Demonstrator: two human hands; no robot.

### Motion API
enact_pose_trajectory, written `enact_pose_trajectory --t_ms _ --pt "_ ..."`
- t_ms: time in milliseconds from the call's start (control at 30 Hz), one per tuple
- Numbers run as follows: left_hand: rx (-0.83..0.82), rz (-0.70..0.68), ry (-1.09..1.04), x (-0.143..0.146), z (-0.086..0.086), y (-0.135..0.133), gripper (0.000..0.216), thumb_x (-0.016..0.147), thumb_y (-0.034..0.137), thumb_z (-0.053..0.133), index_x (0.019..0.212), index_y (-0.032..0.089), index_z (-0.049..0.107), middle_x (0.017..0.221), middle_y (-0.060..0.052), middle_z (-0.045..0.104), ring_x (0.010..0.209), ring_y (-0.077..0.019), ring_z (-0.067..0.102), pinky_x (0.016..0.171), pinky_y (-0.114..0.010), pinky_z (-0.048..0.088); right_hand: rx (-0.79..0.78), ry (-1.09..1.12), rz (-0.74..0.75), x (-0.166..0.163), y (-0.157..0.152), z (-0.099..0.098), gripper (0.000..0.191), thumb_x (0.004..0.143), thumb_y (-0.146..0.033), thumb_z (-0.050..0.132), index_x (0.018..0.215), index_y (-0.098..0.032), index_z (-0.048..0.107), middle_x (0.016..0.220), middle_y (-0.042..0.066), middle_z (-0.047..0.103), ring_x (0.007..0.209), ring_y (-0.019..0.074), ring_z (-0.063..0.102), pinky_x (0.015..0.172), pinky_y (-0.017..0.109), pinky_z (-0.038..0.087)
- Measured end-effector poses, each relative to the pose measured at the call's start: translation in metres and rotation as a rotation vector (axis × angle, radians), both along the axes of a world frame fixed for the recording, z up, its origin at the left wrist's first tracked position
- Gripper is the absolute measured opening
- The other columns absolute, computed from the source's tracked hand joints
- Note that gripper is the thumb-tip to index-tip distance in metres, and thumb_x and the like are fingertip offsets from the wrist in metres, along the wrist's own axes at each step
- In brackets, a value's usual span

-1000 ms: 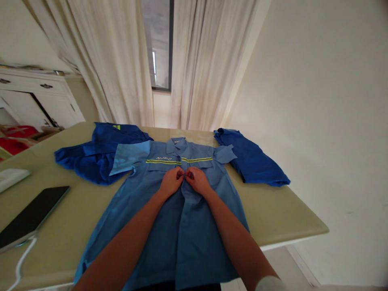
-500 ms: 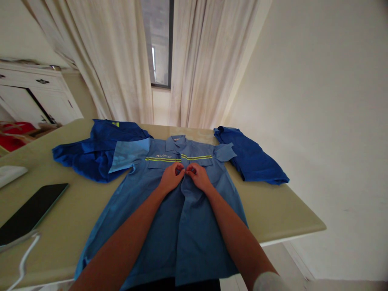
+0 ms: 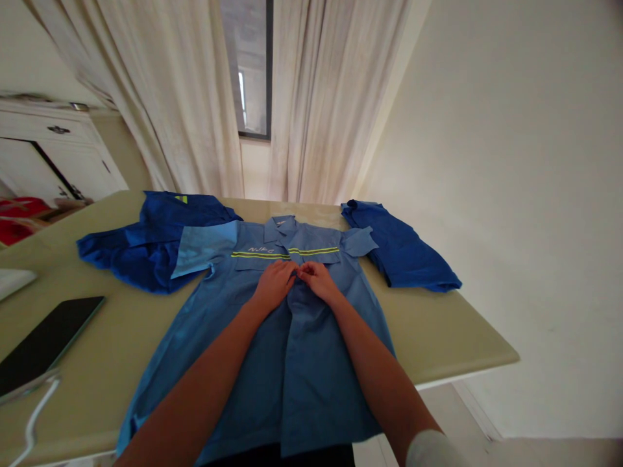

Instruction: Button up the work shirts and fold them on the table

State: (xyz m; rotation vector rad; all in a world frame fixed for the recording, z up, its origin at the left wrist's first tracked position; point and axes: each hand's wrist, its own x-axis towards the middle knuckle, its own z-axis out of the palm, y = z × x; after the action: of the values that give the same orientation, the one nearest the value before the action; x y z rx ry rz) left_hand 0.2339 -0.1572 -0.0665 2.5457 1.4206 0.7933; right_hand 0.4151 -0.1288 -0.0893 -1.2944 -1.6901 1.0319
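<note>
Centrally, we locate the blue short-sleeved shirt (image 3: 309, 363), laid front up on the worktop (image 3: 452, 344), with its collar (image 3: 282, 228) at the far end and its hem at the near edge. Yellow stripes (image 3: 260, 255) cross the chest, with white lettering above the left-hand run. We place the left hand (image 3: 273, 285) and the right hand (image 3: 320, 283) at the front placket, just below the stripes, with their fingertips meeting or nearly so. The fingers (image 3: 286, 267) of both hands are bent and drawn nearly closed, pinching the placket cloth between them; we cannot tell whether a button is gripped, as the fingertips hide it.

Adjacent to the shirt, we note a dark blue garment (image 3: 158, 237) lying crumpled at left, partly beneath the lighter left-side sleeve. At right, a folded blue garment (image 3: 403, 253) lies against the opposite sleeve. Further left, we find a dark flat device (image 3: 51, 337), a white cable (image 3: 36, 415) at its near end, and a white object (image 3: 15, 283) cut off by the view. Beyond the worktop, we observe pale curtains (image 3: 182, 97), a narrow window (image 3: 253, 71) and a white cabinet (image 3: 73, 155).
</note>
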Motion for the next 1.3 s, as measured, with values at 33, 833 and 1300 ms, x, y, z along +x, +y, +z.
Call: enact_pose_trajectory --t_ms 33,833,1300 --pt "0.010 0.023 0.038 0.001 0.001 -0.002 0.022 0.094 0.020 0.056 0.113 0.023 0.064 0.110 -0.008 0.071 0.106 -0.0264 0.061 0.094 -0.039 0.045 -0.011 -0.018 -0.010 -0.001 0.000 0.000 0.012 0.080 -0.030 0.067 0.084 -0.018 0.068 0.071 -0.002 0.065 0.064 0.0128 0.056 0.060 0.022 0.042" --pt "-0.135 0.291 0.024 -0.005 -0.016 0.076 0.049 0.100 0.028 0.035 0.143 0.024 0.057 0.152 -0.009 0.056 0.142 -0.0277 0.049 0.121 -0.054 0.030 0.432 -0.645 -0.190 -0.008 0.032 0.022 0.027 0.101 -0.035 0.052 0.118 -0.019 0.066 0.122 0.011 0.068 0.117 0.0229 0.058 0.105 0.034 0.041" --pt "-0.180 0.327 0.014 -0.006 0.004 0.026 0.034 0.092 0.014 0.042 0.106 0.022 0.072 0.112 -0.009 0.076 0.101 -0.0240 0.071 0.088 -0.036 0.054 0.105 -0.427 -0.131 -0.003 -0.018 0.025 0.011 0.076 -0.021 0.068 0.086 -0.019 0.074 0.081 0.005 0.074 0.079 0.0212 0.066 0.071 0.029 0.045"
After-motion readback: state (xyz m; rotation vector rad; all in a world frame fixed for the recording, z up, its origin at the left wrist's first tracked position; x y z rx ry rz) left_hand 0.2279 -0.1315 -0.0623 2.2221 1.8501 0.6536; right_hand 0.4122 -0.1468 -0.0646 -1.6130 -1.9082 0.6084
